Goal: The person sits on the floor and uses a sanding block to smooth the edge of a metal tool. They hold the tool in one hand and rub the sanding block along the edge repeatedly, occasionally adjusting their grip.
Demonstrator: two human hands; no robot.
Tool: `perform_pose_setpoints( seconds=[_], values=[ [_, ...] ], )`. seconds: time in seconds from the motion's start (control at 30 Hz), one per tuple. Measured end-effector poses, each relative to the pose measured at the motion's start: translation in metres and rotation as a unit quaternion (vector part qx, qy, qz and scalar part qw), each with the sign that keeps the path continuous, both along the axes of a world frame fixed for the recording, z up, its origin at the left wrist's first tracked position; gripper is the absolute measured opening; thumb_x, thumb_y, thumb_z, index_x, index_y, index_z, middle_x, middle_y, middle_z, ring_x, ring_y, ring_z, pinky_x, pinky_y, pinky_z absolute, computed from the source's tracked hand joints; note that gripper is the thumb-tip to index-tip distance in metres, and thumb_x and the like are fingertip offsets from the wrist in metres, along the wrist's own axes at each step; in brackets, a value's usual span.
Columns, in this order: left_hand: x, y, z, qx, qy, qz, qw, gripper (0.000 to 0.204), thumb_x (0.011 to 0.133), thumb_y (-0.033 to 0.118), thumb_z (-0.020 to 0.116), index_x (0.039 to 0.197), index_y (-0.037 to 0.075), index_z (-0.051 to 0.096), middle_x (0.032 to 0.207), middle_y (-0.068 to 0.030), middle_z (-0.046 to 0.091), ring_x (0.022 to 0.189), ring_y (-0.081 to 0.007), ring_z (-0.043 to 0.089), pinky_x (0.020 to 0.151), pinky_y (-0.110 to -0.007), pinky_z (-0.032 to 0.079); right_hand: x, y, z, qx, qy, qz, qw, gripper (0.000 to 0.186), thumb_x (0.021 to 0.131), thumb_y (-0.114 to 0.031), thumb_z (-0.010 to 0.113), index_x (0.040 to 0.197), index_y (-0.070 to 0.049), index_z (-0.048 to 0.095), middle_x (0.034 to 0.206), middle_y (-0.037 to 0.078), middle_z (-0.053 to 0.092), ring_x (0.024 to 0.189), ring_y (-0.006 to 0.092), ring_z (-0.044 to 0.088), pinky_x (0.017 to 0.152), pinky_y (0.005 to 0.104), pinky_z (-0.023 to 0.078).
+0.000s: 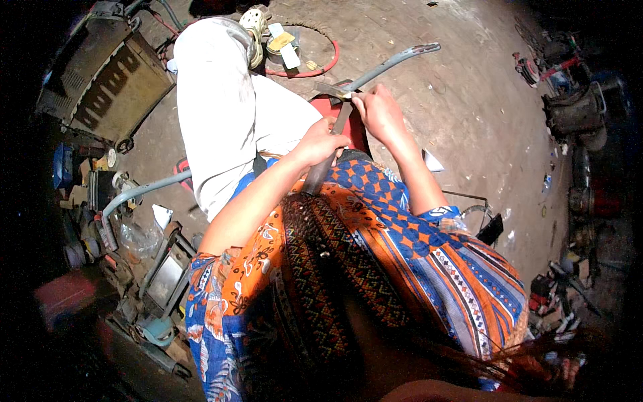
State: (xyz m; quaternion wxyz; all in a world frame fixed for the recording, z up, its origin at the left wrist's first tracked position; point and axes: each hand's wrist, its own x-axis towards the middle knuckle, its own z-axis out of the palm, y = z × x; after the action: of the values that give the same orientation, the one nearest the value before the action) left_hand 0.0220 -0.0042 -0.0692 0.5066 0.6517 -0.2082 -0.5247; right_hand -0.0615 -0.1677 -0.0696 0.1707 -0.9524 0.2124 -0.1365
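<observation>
A long, flat, dark metal bar (341,118) slants away from my lap, its near end (317,178) against my patterned shirt. My left hand (321,143) is closed around the middle of it. At the far end, my right hand (380,115) has its fingers pinched together beside a small grey metal piece (331,90) lying crosswise there. Whether that piece is joined to the bar, I cannot tell. Beneath my hands a red surface (324,106) shows between my legs. A curved grey tube (395,61) extends to the right just beyond my right hand.
Another grey tube (137,190) curves out at left. A wheeled metal casing (110,80) stands at far left, above piled tools and parts (164,278). Ahead, a red hose (328,63) loops on the concrete floor (462,87). Dark machinery (576,110) lines the right.
</observation>
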Motion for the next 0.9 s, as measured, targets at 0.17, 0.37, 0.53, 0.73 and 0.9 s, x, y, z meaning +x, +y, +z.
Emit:
perform_pose_setpoints(
  seconds=[0.17,0.37,0.53,0.73,0.9],
  values=[
    [0.002,0.0,0.004,-0.025,0.004,-0.007,1.0,0.045,0.084,0.009,0.062,0.125,0.0,0.048,0.066,-0.0028,0.055,0.049,-0.0113,0.052,0.044,-0.026,0.043,-0.033,0.035,0.02,0.061,-0.029,0.06,0.996,0.022,0.094,-0.024,0.059,0.105,-0.011,0.072,0.093,0.018,0.058,0.093,0.0366,0.059,0.08,0.0439,0.048],
    [0.0,0.0,0.006,-0.006,0.009,-0.013,1.0,0.033,0.084,0.011,0.063,0.112,-0.001,0.051,0.066,-0.0027,0.056,0.049,-0.0116,0.053,0.044,-0.026,0.043,-0.007,0.011,0.001,0.012,-0.032,-0.012,0.999,0.022,0.094,-0.025,0.059,0.097,-0.008,0.073,0.092,0.017,0.059,0.089,0.0366,0.057,0.077,0.046,0.047],
    [-0.001,0.0,0.0,-0.01,0.0,0.003,1.0,0.024,0.084,0.012,0.064,0.103,0.0,0.055,0.065,-0.0023,0.056,0.048,-0.0116,0.053,0.044,-0.026,0.043,-0.009,0.021,0.007,-0.011,-0.03,0.013,0.999,0.022,0.093,-0.024,0.061,0.101,-0.008,0.072,0.093,0.017,0.06,0.09,0.0363,0.058,0.076,0.0454,0.048],
    [-0.001,0.0,0.0,-0.037,0.014,0.0,0.999,0.025,0.083,0.011,0.064,0.105,0.003,0.057,0.065,-0.0013,0.056,0.048,-0.0113,0.053,0.044,-0.026,0.044,-0.035,0.037,0.023,0.042,-0.009,0.048,0.998,0.02,0.093,-0.023,0.059,0.101,-0.009,0.072,0.093,0.017,0.058,0.09,0.0366,0.06,0.077,0.0442,0.049],
    [0.001,0.0,0.002,-0.01,0.012,-0.009,1.0,0.026,0.084,0.011,0.064,0.106,0.002,0.054,0.067,-0.0018,0.057,0.05,-0.0109,0.054,0.044,-0.026,0.044,0.0,0.009,0.004,0.003,-0.031,-0.015,0.999,0.022,0.092,-0.027,0.061,0.096,-0.008,0.072,0.088,0.018,0.059,0.086,0.0364,0.058,0.075,0.0449,0.048]
  ],
)
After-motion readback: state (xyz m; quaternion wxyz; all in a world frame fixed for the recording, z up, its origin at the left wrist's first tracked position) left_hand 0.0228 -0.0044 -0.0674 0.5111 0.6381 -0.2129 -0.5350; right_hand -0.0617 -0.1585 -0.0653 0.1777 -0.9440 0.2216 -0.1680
